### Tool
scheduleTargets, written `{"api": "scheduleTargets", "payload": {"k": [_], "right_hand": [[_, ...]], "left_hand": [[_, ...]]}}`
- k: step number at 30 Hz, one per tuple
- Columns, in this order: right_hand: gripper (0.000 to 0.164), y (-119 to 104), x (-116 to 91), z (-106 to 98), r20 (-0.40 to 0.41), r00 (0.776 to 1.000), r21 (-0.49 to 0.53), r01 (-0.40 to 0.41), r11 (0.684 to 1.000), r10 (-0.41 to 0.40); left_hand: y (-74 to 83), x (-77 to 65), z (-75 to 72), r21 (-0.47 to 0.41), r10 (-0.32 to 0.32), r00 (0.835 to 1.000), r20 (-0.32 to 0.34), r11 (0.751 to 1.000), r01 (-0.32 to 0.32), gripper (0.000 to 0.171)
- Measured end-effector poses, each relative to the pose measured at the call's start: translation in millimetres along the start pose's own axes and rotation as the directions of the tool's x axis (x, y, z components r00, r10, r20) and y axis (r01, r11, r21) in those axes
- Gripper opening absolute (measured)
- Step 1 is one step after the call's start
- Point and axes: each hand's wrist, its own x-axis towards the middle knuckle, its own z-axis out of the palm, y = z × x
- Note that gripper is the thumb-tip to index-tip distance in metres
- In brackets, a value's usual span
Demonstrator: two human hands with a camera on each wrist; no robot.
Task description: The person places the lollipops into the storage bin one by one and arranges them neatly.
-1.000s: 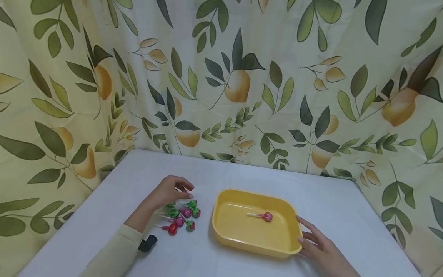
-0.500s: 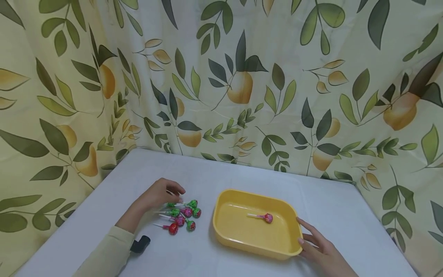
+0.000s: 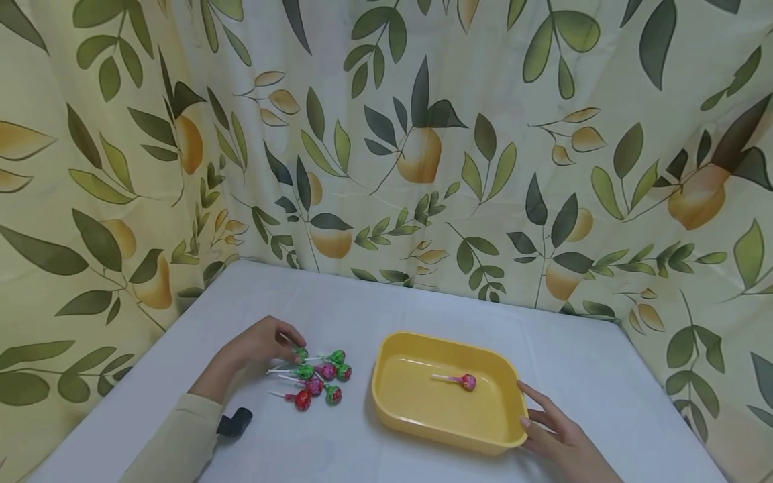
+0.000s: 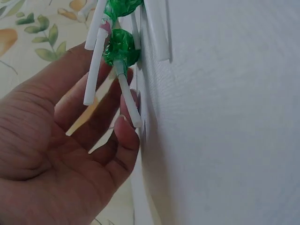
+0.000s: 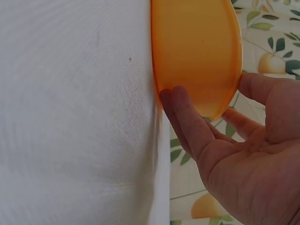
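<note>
My left hand (image 3: 262, 341) is at the far left end of a pile of lollipops. Its finger and thumb curl round a green lollipop (image 3: 302, 352). In the left wrist view this lollipop (image 4: 122, 49) has its white stick pointing down against the cloth, fingers beside it. More lollipops in green, pink and red wrappers lie close by, such as a red one (image 3: 302, 400). My right hand (image 3: 564, 433) holds the right end of a yellow tray (image 3: 447, 439), with fingers against its outer wall (image 5: 197, 56) and thumb at the rim. One pink lollipop (image 3: 467, 382) lies inside the tray.
A white cloth (image 3: 338, 449) covers the table, which ends at a patterned curtain (image 3: 423, 201) behind and at the sides. A black object (image 3: 237, 422) sits at my left wrist. The tray stands to the right of the pile.
My left hand has drawn back left and down, and its fingers have closed round the green lollipop. My right hand and the tray have stayed put.
</note>
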Motion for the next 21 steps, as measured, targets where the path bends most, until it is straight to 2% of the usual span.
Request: {"api": "scheduleTargets", "payload": {"k": [9, 21], "right_hand": [[0.080, 1.4, -2.1, 0.4, -0.003, 1.000, 0.007, 0.000, 1.000, 0.000], [0.078, 0.0, -2.5, -2.6, 0.019, 1.000, -0.003, 0.013, 1.000, -0.013]], "left_hand": [[-3.6, -0.1, 1.5, 0.036, 0.011, 1.000, 0.021, 0.999, -0.012, 0.020], [-2.0, -0.7, 2.5, 0.016, -0.002, 1.000, 0.013, 1.000, 0.002, 0.018]]}}
